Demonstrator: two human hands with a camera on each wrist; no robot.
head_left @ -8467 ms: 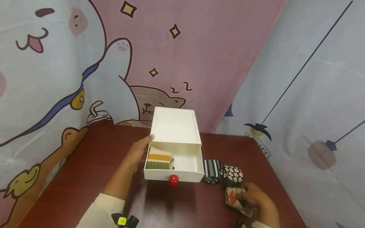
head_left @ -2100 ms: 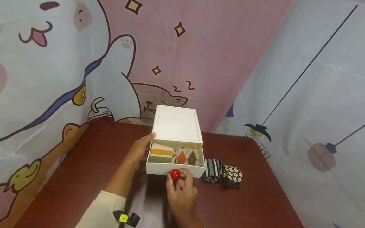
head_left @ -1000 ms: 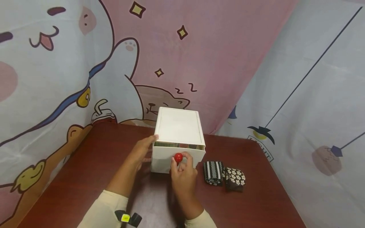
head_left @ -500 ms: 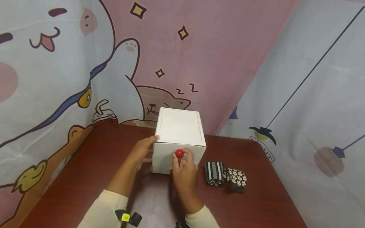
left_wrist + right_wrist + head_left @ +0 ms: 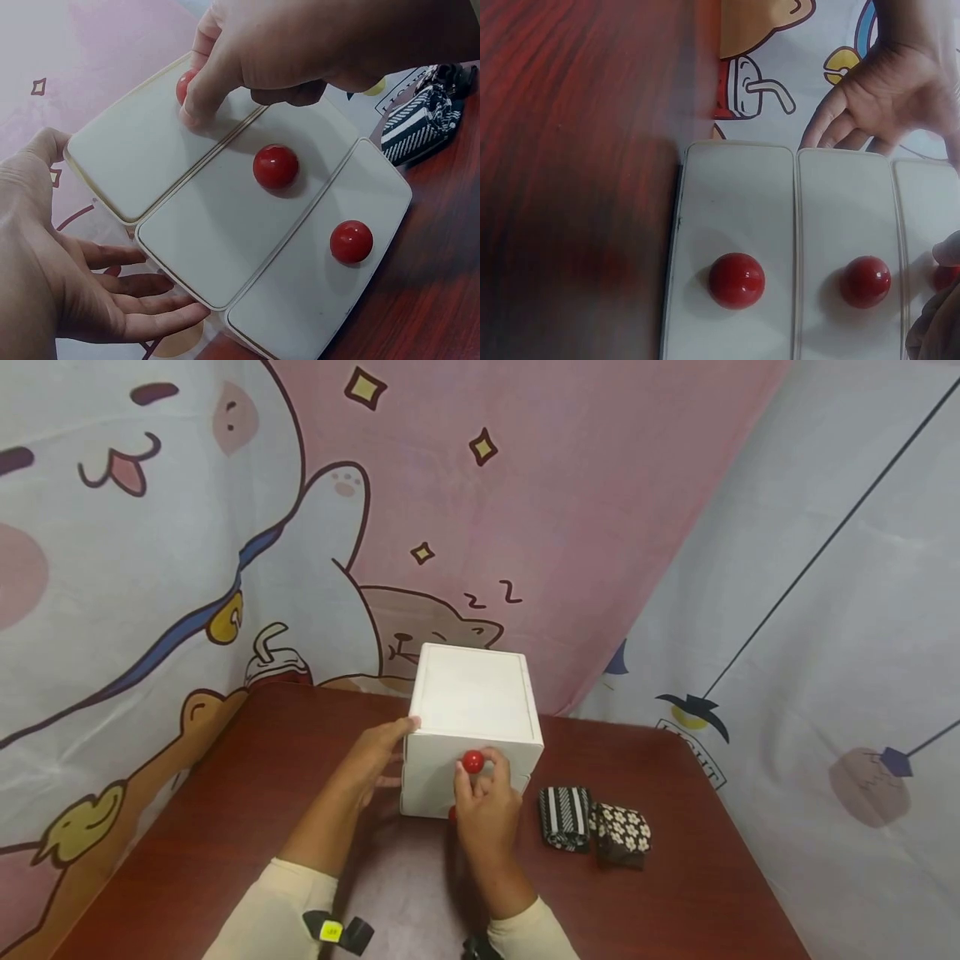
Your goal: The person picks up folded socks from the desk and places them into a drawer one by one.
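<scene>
r hand (image 5: pixel 489 806) pinching top red knob (image 5: pixel 472 762) of white drawer box (image 5: pixel 474 693), ctr of head frame; l hand (image 5: pixel 375 756) w/ fingers loose, spread along its l side; striped bundle (image 5: pixel 566 818) & floral bundle (image 5: pixel 622 831) on surface (image 5: pixel 675 893), lower rt

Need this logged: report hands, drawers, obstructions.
Right hand pinches top red knob. Left hand touching white drawer unit. Top drawer looks shut. Striped socks, floral socks at right, not blocking.

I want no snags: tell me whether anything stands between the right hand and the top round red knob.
Nothing visible does: the right hand pinches the top round red knob. The left hand touches the left side of the white box, and the folded striped black-and-white bundle lies to its right, both clear of the knob.
</scene>
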